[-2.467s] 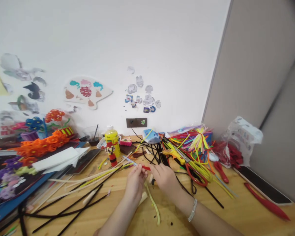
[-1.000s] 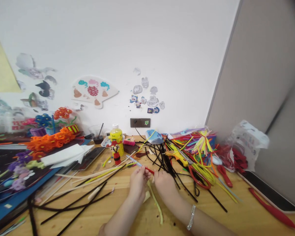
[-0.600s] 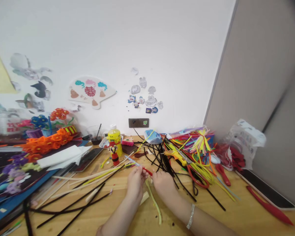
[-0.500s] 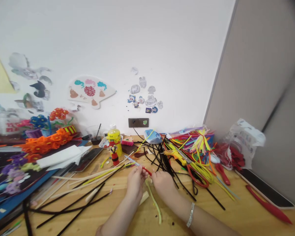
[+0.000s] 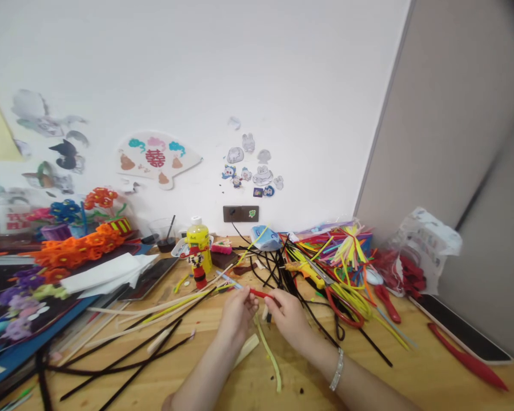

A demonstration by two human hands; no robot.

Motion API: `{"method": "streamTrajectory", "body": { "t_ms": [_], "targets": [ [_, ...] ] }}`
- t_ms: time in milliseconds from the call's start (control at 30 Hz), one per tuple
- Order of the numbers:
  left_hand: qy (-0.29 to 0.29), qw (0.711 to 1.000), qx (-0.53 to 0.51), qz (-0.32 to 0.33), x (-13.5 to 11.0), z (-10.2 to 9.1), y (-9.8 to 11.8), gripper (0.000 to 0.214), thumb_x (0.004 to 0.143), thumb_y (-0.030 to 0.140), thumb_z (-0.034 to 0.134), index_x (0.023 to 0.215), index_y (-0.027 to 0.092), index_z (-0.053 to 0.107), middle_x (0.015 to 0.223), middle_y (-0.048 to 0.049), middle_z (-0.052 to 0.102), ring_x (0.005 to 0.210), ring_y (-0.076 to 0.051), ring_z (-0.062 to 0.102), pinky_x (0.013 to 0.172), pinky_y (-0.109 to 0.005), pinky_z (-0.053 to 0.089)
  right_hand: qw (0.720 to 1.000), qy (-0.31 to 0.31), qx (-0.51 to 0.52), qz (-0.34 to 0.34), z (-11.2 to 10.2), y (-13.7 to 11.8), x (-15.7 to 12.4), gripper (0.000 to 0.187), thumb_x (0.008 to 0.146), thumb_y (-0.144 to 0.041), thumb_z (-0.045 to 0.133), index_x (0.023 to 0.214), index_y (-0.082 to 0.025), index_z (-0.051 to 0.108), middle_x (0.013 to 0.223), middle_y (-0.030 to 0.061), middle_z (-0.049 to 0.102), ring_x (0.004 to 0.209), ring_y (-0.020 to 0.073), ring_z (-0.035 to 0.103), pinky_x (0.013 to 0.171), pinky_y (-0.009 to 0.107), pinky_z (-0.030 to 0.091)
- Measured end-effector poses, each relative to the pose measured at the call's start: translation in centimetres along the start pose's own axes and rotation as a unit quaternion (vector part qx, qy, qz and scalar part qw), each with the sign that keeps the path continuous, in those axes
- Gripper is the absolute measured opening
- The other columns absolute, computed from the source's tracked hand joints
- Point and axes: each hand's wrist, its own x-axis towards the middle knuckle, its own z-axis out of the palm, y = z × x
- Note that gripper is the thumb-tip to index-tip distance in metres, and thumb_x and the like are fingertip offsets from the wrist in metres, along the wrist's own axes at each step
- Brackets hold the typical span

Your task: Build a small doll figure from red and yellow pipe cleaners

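Observation:
Both my hands meet over the middle of the wooden table [image 5: 411, 377]. My left hand [image 5: 236, 315] pinches one end of a short red pipe cleaner [image 5: 260, 294], fingers closed. My right hand [image 5: 290, 317], with a silver bracelet at the wrist, pinches the other end of the same red piece. Below the hands a light green pipe cleaner [image 5: 269, 355] lies on the table. Long black pipe cleaners [image 5: 124, 357] and pale yellow ones [image 5: 154, 311] spread out to the left.
A yellow glue bottle [image 5: 198, 242] and a small red figure [image 5: 196, 265] stand behind the hands. A heap of coloured pipe cleaners [image 5: 342, 251], a yellow glue gun [image 5: 304, 269] and red scissors [image 5: 342, 311] lie right. Orange pipe-cleaner flowers [image 5: 77, 248] sit left; a plastic bag [image 5: 424, 242] far right.
My right hand has drawn slightly right along the red pipe cleaner, so more of the red piece shows between the hands. The camera view has shifted a little.

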Motion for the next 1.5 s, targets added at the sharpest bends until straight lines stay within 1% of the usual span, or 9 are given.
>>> {"method": "streamTrajectory", "body": {
  "t_ms": [133,233,333,467,667,867,1033,1300,1500],
  "targets": [
    [-0.009,1.000,-0.007,0.005,-0.1,0.1,0.0,0.018,0.075,0.010,0.055,0.058,0.013,0.055,0.047,0.0012,0.055,0.043,-0.007,0.053,0.046,-0.016,0.043,0.989,0.019,0.121,0.083,1.1,0.8,0.2,0.025,0.087,-0.028,0.038,0.070,-0.016,0.052,0.061,-0.0026,0.052,0.057,0.0114,0.050,0.053,0.020,0.039],
    [-0.014,1.000,-0.008,0.011,0.0,0.0,-0.1,0.016,0.075,0.012,0.058,0.059,0.013,0.055,0.047,0.0020,0.054,0.043,-0.007,0.052,0.046,-0.016,0.043,0.988,0.026,0.115,0.096,1.3,1.1,0.1,0.023,0.086,-0.025,0.040,0.068,-0.017,0.051,0.059,-0.0030,0.051,0.055,0.0114,0.049,0.051,0.020,0.039],
    [-0.012,1.000,-0.004,0.008,0.2,-0.1,-0.3,0.013,0.073,0.014,0.061,0.061,0.013,0.057,0.045,0.0029,0.053,0.041,-0.006,0.050,0.045,-0.015,0.041,1.000,0.018,-0.001,-0.002,0.8,0.7,-0.1,0.023,0.087,-0.019,0.038,0.071,-0.016,0.054,0.066,0.0000,0.056,0.062,0.0126,0.051,0.057,0.022,0.039],
    [-0.021,1.000,0.019,-0.009,0.6,-0.4,-0.5,0.015,0.072,0.017,0.063,0.059,0.012,0.056,0.043,0.0030,0.051,0.039,-0.006,0.048,0.042,-0.016,0.038,0.972,0.007,-0.179,-0.149,-0.1,0.0,-0.3,0.030,0.089,-0.017,0.031,0.074,-0.016,0.056,0.070,0.0036,0.058,0.067,0.0152,0.050,0.060,0.026,0.037],
    [-0.039,0.996,0.084,0.016,1.3,-1.0,-0.6,0.025,0.063,0.034,0.070,0.061,0.012,0.058,0.044,0.0031,0.052,0.040,-0.006,0.046,0.043,-0.016,0.034,0.921,-0.008,-0.311,-0.235,-0.5,0.0,0.0,0.025,0.089,-0.015,0.035,0.072,-0.017,0.053,0.065,0.0020,0.054,0.062,0.0154,0.045,0.056,0.028,0.030],
    [-0.052,0.984,0.165,0.032,2.1,-1.6,-0.3,0.034,0.056,0.043,0.071,0.057,0.011,0.059,0.037,0.0063,0.045,0.033,-0.004,0.036,0.037,-0.016,0.023,0.896,-0.023,-0.348,-0.274,-0.3,-0.2,-0.1,0.021,0.088,-0.014,0.038,0.073,-0.016,0.052,0.066,0.0020,0.052,0.063,0.0160,0.044,0.058,0.028,0.030],
    [-0.063,0.976,0.207,0.031,2.4,-1.7,0.2,0.031,0.059,0.039,0.069,0.050,0.014,0.053,0.033,0.0097,0.035,0.028,-0.002,0.026,0.035,-0.017,0.012,0.899,-0.017,-0.339,-0.276,-0.1,-0.2,-0.1,0.021,0.088,-0.013,0.038,0.073,-0.016,0.052,0.066,0.0024,0.053,0.063,0.0162,0.045,0.057,0.029,0.031],
    [-0.082,0.974,0.209,-0.003,2.4,-1.6,0.1,0.032,0.059,0.037,0.062,0.045,0.018,0.041,0.036,0.0081,0.039,0.032,-0.004,0.032,0.037,-0.019,0.019,0.933,-0.009,-0.256,-0.254,-0.7,-0.5,0.1,0.018,0.089,-0.022,0.041,0.086,-0.016,0.057,0.072,0.0026,0.058,0.066,0.0158,0.048,0.058,0.028,0.034],
    [-0.084,0.974,0.212,-0.009,2.5,-1.7,-0.1,0.029,0.058,0.035,0.062,0.046,0.017,0.043,0.036,0.0077,0.041,0.033,-0.004,0.035,0.039,-0.019,0.021,0.948,-0.003,-0.197,-0.251,-1.1,-0.9,0.2,0.025,0.090,-0.021,0.037,0.077,-0.017,0.058,0.070,0.0032,0.060,0.063,0.0152,0.047,0.056,0.028,0.037]
  ]
}}
